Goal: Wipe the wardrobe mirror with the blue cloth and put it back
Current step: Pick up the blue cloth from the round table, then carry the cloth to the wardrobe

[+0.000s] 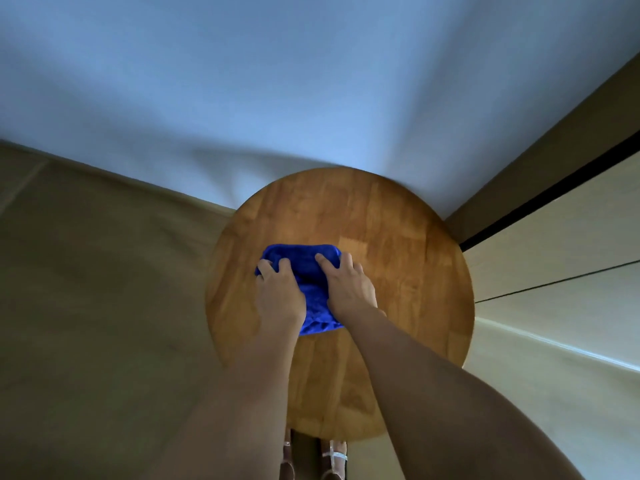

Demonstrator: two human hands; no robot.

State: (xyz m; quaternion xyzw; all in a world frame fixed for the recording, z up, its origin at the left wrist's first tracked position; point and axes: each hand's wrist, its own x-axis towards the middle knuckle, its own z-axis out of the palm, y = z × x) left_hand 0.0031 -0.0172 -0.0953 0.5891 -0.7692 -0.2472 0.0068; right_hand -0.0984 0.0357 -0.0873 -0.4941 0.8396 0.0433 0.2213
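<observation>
One blue cloth [313,292] lies bunched on one round wooden counter [408,271], a little left of its centre, as a person presses two bare hands down onto it. The left hand [278,292] rests palm-down on the cloth's left side, fingers curled over its far-left edge. The right hand [348,289] lies on the right side, fingers spread and bent over the cloth's far edge, thumb reaching toward the middle. The two hands sit close together without touching, a strip of blue showing between them, and neither has the fabric lifted off the wood. Both forearms are bare and reach forward from the bottom of the frame, converging on the cloth. Beyond the counter hangs a pale blue-white curtain [277,98]. Below the counter's near edge, two sandalled feet [311,459] stand on the floor [86,306].
</observation>
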